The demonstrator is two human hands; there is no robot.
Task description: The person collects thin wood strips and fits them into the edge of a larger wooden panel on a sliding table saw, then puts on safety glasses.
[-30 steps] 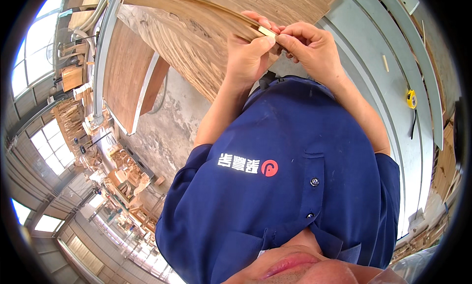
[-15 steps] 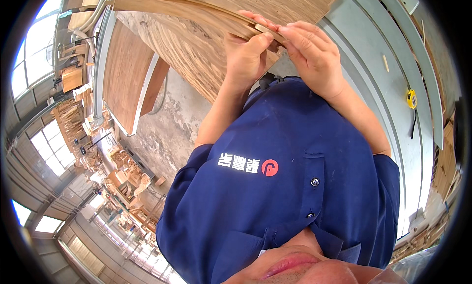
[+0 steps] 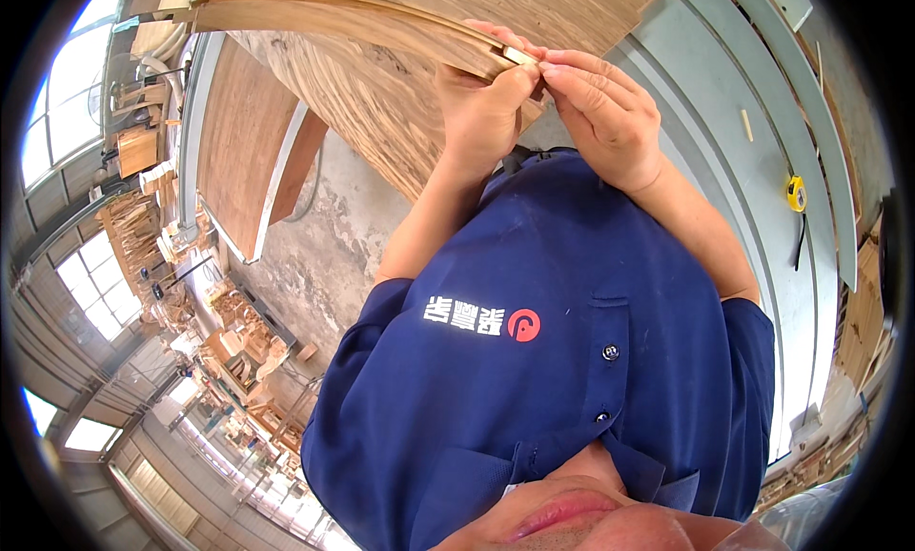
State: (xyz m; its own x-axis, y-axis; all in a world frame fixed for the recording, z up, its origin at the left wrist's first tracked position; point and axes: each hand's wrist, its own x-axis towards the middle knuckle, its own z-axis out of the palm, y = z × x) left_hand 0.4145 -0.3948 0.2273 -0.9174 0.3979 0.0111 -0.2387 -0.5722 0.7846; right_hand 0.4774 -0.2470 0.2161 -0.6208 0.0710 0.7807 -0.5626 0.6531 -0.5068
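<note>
A long, narrow wooden strip (image 3: 334,15) with a groove along its edge runs from the upper left to my hands. My left hand (image 3: 484,108) is closed around the strip near its end, thumb on the near side and fingertips showing beyond it. At the very end of the strip, my right hand (image 3: 610,117) has its thumb and fingers pinched together. The fingers hide the exact contact there. Beneath the strip lies a wide wooden panel (image 3: 334,98) with bold wavy grain.
To the right stretches a grey metal table (image 3: 705,122) with a yellow tape measure (image 3: 797,193) and a small wood stick (image 3: 746,125). Another brown panel (image 3: 248,132) stands at left, above the worn concrete floor (image 3: 329,227). Wood pieces (image 3: 238,351) are piled farther off.
The strip's far end has shifted slightly left and down in view. My right fingers have curled in a little closer to the left thumb at the strip's end.
</note>
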